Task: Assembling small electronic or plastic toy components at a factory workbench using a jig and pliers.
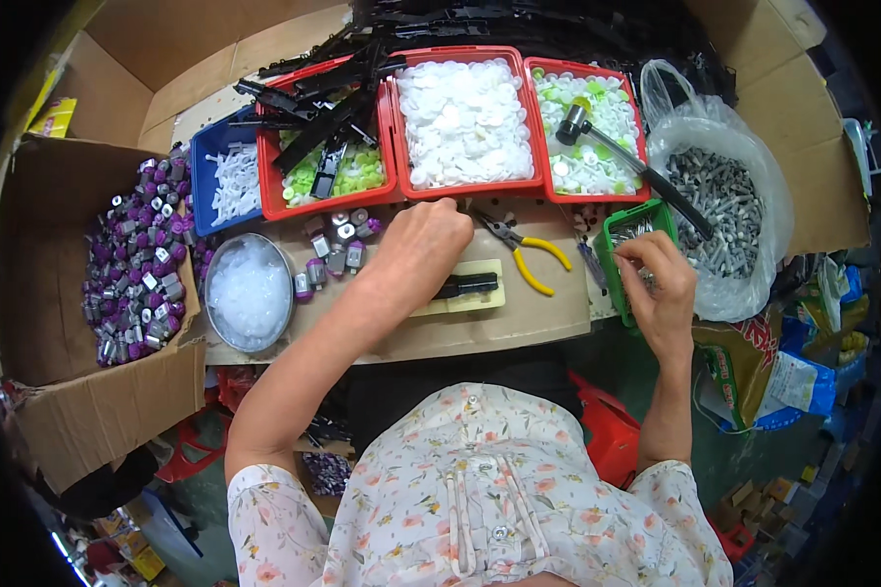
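Observation:
My left hand (423,245) reaches across the work surface to the front edge of the middle red bin (480,188). Its fingers are curled closed, and whatever they hold is hidden. Just below it, a black plastic part (467,285) lies in a cream block-shaped holder (486,300). Yellow-handled pliers (531,256) rest to the right, their jaws close to my left fingertips. My right hand (664,289) is at the small green bin (612,262), which holds thin metal pieces (630,229). Thumb and fingers come together there; anything between them is too small to make out.
Red bins hold white discs (465,122) and green-white caps (597,93), with a hammer (622,157) lying across. Black parts (328,122) heap on the left bin. Around stand a blue tray (206,176), round metal bowl (249,293), box of purple-grey pieces (142,264) and bag of screws (719,205).

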The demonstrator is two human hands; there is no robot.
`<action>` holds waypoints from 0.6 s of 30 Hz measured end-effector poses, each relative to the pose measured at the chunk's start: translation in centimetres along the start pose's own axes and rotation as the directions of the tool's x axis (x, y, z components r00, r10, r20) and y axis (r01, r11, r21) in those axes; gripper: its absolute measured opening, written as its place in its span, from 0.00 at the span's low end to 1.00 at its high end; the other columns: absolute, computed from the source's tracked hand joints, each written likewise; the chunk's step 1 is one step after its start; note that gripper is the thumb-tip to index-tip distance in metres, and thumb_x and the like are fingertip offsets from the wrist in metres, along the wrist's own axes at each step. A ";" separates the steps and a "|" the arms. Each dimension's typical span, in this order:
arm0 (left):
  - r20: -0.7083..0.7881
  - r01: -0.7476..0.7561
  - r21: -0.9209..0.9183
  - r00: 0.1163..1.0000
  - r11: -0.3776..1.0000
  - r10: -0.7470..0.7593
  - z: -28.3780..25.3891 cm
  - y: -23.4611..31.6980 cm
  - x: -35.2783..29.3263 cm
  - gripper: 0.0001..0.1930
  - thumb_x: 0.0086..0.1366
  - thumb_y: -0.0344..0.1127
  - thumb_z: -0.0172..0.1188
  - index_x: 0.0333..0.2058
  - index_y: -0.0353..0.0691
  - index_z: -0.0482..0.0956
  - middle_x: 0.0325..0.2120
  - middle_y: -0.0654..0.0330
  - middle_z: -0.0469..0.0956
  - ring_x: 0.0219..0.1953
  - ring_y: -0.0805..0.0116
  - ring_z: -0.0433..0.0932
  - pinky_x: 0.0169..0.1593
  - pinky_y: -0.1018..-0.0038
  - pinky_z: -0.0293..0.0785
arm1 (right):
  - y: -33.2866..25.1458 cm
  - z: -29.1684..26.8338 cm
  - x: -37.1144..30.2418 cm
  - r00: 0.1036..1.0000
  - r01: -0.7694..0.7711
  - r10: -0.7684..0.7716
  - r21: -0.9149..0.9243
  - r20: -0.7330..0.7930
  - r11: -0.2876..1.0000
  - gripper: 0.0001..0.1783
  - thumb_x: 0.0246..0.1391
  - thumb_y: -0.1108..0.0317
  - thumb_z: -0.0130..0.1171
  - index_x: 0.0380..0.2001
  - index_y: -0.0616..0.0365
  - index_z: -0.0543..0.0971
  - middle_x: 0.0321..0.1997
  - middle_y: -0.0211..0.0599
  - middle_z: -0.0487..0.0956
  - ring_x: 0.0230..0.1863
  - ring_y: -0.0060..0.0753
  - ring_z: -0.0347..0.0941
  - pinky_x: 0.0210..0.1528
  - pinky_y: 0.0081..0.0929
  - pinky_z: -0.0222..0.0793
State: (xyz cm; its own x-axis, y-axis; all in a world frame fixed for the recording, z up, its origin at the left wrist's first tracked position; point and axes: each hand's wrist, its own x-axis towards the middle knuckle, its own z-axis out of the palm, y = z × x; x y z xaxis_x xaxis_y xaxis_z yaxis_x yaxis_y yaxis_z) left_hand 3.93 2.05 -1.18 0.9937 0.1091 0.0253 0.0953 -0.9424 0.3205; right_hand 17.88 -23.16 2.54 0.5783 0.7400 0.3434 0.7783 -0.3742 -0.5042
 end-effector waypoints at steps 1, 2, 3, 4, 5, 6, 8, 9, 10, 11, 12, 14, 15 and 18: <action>0.001 -0.005 0.009 1.000 1.000 0.005 0.0 0.0 0.2 0.03 0.54 0.22 0.54 0.26 0.30 0.77 0.30 0.44 0.76 0.36 0.45 0.79 0.40 0.57 0.75 | -0.2 0.2 0.1 0.999 0.037 -0.037 -0.002 -0.010 0.999 0.07 0.46 0.81 0.63 0.31 0.62 0.79 0.32 0.38 0.77 0.31 0.40 0.76 0.32 0.31 0.70; 0.000 -0.009 0.014 1.000 1.000 0.009 0.0 0.1 0.3 0.03 0.54 0.22 0.54 0.26 0.30 0.77 0.30 0.43 0.76 0.36 0.44 0.79 0.40 0.56 0.75 | -0.3 0.5 0.1 0.999 0.026 -0.026 0.013 -0.021 1.000 0.07 0.46 0.79 0.64 0.31 0.61 0.79 0.32 0.38 0.77 0.32 0.41 0.76 0.33 0.32 0.69; 0.000 -0.014 0.018 1.000 1.000 0.014 0.1 0.1 0.3 0.03 0.54 0.22 0.55 0.27 0.30 0.77 0.30 0.43 0.76 0.36 0.44 0.79 0.40 0.56 0.75 | -0.7 0.8 0.2 0.999 0.021 -0.020 0.016 -0.034 1.000 0.07 0.46 0.79 0.64 0.31 0.61 0.79 0.32 0.38 0.77 0.32 0.41 0.76 0.33 0.32 0.69; -0.009 -0.006 0.034 1.000 0.999 0.006 0.5 0.0 0.3 0.02 0.53 0.22 0.56 0.27 0.29 0.77 0.30 0.42 0.76 0.35 0.44 0.79 0.39 0.56 0.75 | -1.2 1.1 0.3 1.000 0.007 -0.007 0.086 -0.010 0.996 0.07 0.46 0.79 0.64 0.31 0.61 0.79 0.32 0.39 0.77 0.32 0.42 0.76 0.33 0.33 0.69; -0.007 -0.010 0.044 1.000 0.999 0.011 0.3 0.1 0.1 0.02 0.53 0.22 0.56 0.27 0.29 0.77 0.30 0.42 0.76 0.35 0.44 0.79 0.39 0.56 0.75 | -1.8 1.5 0.6 1.000 -0.003 0.000 0.159 0.019 0.987 0.07 0.46 0.79 0.65 0.31 0.61 0.79 0.32 0.39 0.77 0.32 0.42 0.76 0.34 0.33 0.69; -0.016 0.009 0.042 1.000 0.999 -0.009 0.2 0.3 0.0 0.03 0.53 0.21 0.55 0.26 0.29 0.78 0.30 0.42 0.77 0.35 0.45 0.80 0.39 0.57 0.77 | -1.8 2.2 0.8 0.998 0.069 -0.070 0.158 -0.001 0.985 0.07 0.45 0.78 0.65 0.31 0.60 0.79 0.31 0.39 0.77 0.32 0.41 0.76 0.34 0.34 0.70; -0.101 0.004 -0.027 0.995 1.000 -0.007 0.4 -0.3 -0.3 0.04 0.53 0.20 0.56 0.26 0.28 0.80 0.28 0.43 0.78 0.32 0.47 0.81 0.35 0.61 0.79 | -2.8 3.4 1.4 0.995 0.102 -0.101 0.208 -0.017 0.973 0.07 0.46 0.78 0.65 0.30 0.60 0.79 0.31 0.38 0.77 0.31 0.41 0.76 0.34 0.34 0.69; -0.097 -0.008 -0.024 0.995 1.000 0.005 0.0 -0.1 -0.3 0.04 0.53 0.20 0.56 0.26 0.28 0.80 0.28 0.43 0.78 0.32 0.47 0.81 0.35 0.61 0.79 | -3.2 3.9 1.5 0.991 0.135 -0.131 0.256 -0.032 0.957 0.06 0.46 0.77 0.65 0.30 0.60 0.79 0.30 0.38 0.76 0.30 0.40 0.76 0.33 0.35 0.69; -0.198 -0.003 -0.218 0.979 0.976 -0.041 -0.7 0.4 -0.4 0.04 0.56 0.23 0.59 0.29 0.28 0.80 0.25 0.46 0.79 0.28 0.54 0.81 0.32 0.66 0.77 | -3.6 4.4 1.6 0.992 0.129 -0.123 0.253 -0.039 0.959 0.06 0.46 0.77 0.65 0.30 0.60 0.79 0.30 0.38 0.76 0.30 0.40 0.76 0.33 0.35 0.69; -0.286 -0.015 -0.401 0.952 0.916 -0.110 -1.1 0.7 -0.9 0.05 0.59 0.25 0.61 0.32 0.28 0.81 0.23 0.49 0.79 0.23 0.61 0.80 0.28 0.70 0.75 | -4.1 5.0 1.8 0.994 0.112 -0.110 0.289 -0.025 0.951 0.06 0.46 0.79 0.64 0.29 0.62 0.79 0.30 0.38 0.77 0.30 0.38 0.76 0.33 0.31 0.69; -0.207 0.093 -0.602 0.941 0.793 -0.267 -1.1 0.8 -1.5 0.07 0.63 0.26 0.61 0.36 0.28 0.83 0.24 0.56 0.82 0.22 0.75 0.80 0.26 0.80 0.73 | -4.6 5.5 1.9 0.995 0.095 -0.098 0.324 -0.008 0.941 0.06 0.45 0.80 0.64 0.29 0.64 0.79 0.29 0.39 0.77 0.29 0.36 0.77 0.32 0.28 0.70; -0.125 0.159 -0.777 0.909 0.610 -0.397 -1.9 1.9 -2.4 0.07 0.63 0.27 0.61 0.36 0.29 0.83 0.25 0.58 0.82 0.23 0.76 0.80 0.27 0.82 0.74 | -5.6 6.5 2.3 0.994 0.106 -0.108 0.350 -0.014 0.931 0.05 0.45 0.80 0.64 0.28 0.63 0.78 0.28 0.38 0.77 0.29 0.35 0.76 0.31 0.28 0.70; -0.015 0.205 -0.902 0.865 0.379 -0.502 -2.2 2.3 -2.9 0.07 0.64 0.27 0.61 0.36 0.29 0.83 0.27 0.60 0.83 0.25 0.77 0.81 0.27 0.83 0.74 | -6.1 7.0 2.6 0.992 0.119 -0.122 0.374 -0.015 0.920 0.05 0.45 0.79 0.64 0.28 0.63 0.78 0.27 0.37 0.76 0.28 0.35 0.76 0.30 0.28 0.69; -0.049 0.141 -0.941 0.842 0.307 -0.537 -1.7 2.7 -4.2 0.07 0.65 0.27 0.60 0.38 0.29 0.83 0.28 0.58 0.83 0.28 0.74 0.83 0.29 0.84 0.75 | -7.4 7.9 3.0 0.992 0.126 -0.127 0.385 -0.022 0.914 0.05 0.45 0.79 0.64 0.26 0.62 0.77 0.25 0.35 0.75 0.26 0.33 0.74 0.29 0.28 0.67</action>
State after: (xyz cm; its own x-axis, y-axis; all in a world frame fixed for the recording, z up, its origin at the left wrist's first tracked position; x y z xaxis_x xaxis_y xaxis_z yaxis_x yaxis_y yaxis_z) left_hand -0.11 -0.41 1.22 0.7828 0.6135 -0.1045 0.1145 0.0232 0.9932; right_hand 11.91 -13.81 1.05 0.4798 0.7693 0.4220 0.6899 -0.0336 -0.7231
